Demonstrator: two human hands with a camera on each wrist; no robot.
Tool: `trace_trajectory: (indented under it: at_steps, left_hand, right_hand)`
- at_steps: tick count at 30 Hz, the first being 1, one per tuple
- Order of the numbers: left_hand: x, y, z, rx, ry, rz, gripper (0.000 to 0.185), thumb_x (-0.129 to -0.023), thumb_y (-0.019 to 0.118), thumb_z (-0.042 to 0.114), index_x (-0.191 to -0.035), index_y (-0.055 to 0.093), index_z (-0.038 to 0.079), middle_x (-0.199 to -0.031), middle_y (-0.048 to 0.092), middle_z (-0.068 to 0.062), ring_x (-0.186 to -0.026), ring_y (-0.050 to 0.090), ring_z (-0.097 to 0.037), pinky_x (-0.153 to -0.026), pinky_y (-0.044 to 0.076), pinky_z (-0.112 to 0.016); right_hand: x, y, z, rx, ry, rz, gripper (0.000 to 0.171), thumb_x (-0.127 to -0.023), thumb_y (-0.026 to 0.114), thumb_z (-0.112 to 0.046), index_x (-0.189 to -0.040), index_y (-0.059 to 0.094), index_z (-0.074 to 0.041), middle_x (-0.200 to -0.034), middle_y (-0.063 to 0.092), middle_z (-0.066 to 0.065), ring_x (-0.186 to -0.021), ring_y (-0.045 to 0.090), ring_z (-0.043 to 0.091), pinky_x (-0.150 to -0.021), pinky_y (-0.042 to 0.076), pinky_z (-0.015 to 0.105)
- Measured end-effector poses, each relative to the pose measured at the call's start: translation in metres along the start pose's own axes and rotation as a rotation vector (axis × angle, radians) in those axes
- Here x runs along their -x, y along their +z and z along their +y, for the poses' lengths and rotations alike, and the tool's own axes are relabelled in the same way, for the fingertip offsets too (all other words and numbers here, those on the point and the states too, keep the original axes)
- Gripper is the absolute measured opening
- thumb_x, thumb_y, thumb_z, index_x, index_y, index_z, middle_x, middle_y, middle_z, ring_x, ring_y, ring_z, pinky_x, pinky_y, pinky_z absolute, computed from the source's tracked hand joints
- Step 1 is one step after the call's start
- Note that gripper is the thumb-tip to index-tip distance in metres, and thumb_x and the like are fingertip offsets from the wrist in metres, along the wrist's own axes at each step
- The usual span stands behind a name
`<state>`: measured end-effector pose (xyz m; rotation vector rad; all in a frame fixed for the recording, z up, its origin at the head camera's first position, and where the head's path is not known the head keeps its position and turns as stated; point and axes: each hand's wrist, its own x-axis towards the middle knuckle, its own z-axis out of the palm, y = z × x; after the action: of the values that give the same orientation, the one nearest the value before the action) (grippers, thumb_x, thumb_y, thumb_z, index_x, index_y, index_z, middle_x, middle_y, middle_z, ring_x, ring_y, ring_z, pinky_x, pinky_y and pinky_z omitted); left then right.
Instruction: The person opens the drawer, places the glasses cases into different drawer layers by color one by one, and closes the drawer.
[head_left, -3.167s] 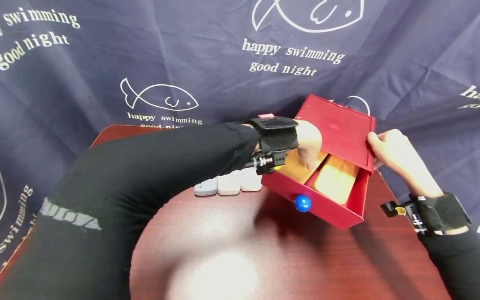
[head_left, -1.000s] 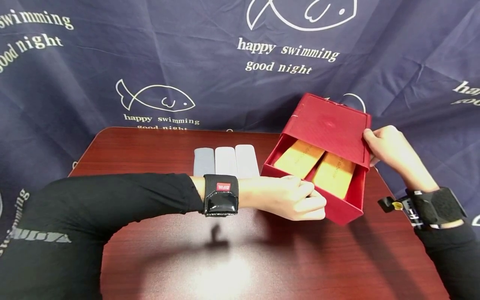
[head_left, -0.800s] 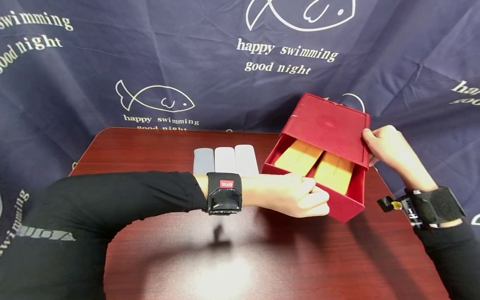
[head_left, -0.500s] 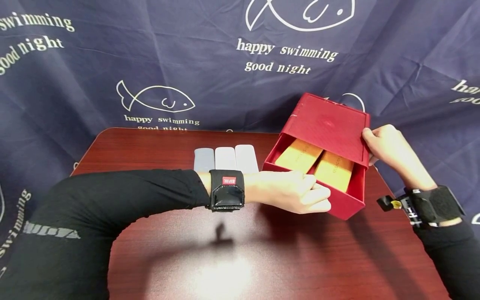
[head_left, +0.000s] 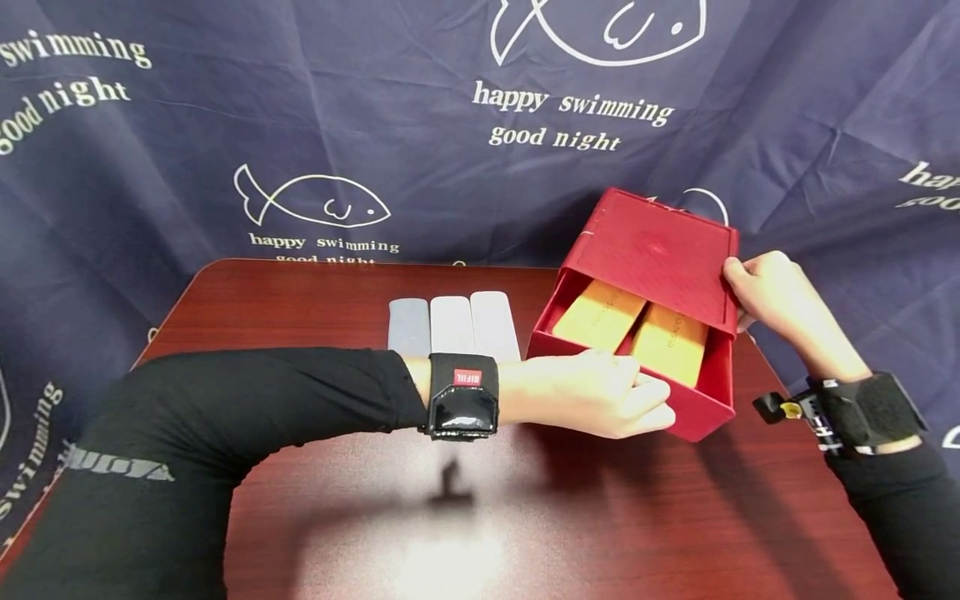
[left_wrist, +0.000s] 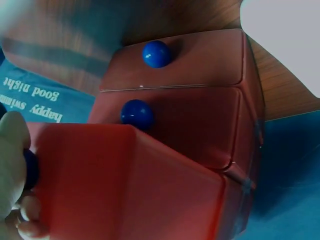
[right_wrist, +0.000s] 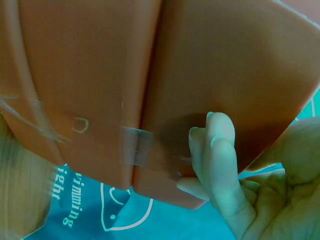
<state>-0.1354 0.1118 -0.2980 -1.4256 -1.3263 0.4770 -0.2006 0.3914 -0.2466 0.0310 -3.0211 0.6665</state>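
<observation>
A red mini drawer cabinet stands at the right of the table, its top drawer pulled out. Inside lie two yellow boxes side by side, their far ends hidden under the cabinet top. My left hand is at the drawer front. In the left wrist view its fingers pinch the blue knob, which the hand hides from the head view. My right hand grips the cabinet's right side, thumb on the top edge; in the right wrist view several fingers press against the red wall.
Below the open drawer, two closed drawers carry blue knobs. Three pale, rounded oblong objects lie side by side behind my left forearm. A dark blue printed cloth hangs behind the reddish-brown table.
My left hand has come out of the drawer, off the yellow boxes, and down to the knob. Over the last second it shifts slightly right. The right hand keeps its hold.
</observation>
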Motion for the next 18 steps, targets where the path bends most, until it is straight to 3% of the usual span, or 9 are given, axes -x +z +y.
trace_trajectory:
  at_steps: [7, 14, 18]
  left_hand:
    - [-0.002, -0.005, 0.004, 0.082, -0.062, -0.05, 0.029, -0.097, 0.033, 0.0, -0.091, 0.052, 0.02, -0.074, 0.043, 0.007, -0.057, 0.024, -0.008, -0.049, 0.026, -0.019]
    - [0.001, -0.012, 0.005, 0.064, -0.038, -0.081, 0.029, -0.096, 0.032, -0.001, -0.093, 0.053, 0.019, -0.076, 0.048, 0.008, -0.056, 0.032, -0.006, -0.049, 0.03, -0.018]
    - [0.001, -0.017, 0.009, 0.114, -0.08, -0.102, 0.029, -0.095, 0.032, 0.0, -0.092, 0.053, 0.02, -0.074, 0.047, 0.008, -0.055, 0.03, -0.006, -0.047, 0.028, -0.019]
  right_hand:
    - [-0.001, -0.002, 0.001, -0.004, 0.003, -0.014, 0.061, -0.101, 0.027, -0.029, -0.06, 0.064, -0.003, -0.047, 0.063, -0.001, -0.043, 0.066, 0.013, -0.053, 0.043, 0.018]
    - [0.0, 0.0, 0.002, -0.008, -0.01, -0.018, 0.062, -0.101, 0.027, -0.028, -0.063, 0.067, -0.001, -0.048, 0.064, -0.001, -0.044, 0.066, 0.013, -0.053, 0.043, 0.014]
    - [0.0, 0.0, 0.0, -0.01, -0.021, -0.008, 0.063, -0.101, 0.026, -0.028, -0.065, 0.068, 0.001, -0.048, 0.065, -0.001, -0.043, 0.066, 0.012, -0.053, 0.044, 0.014]
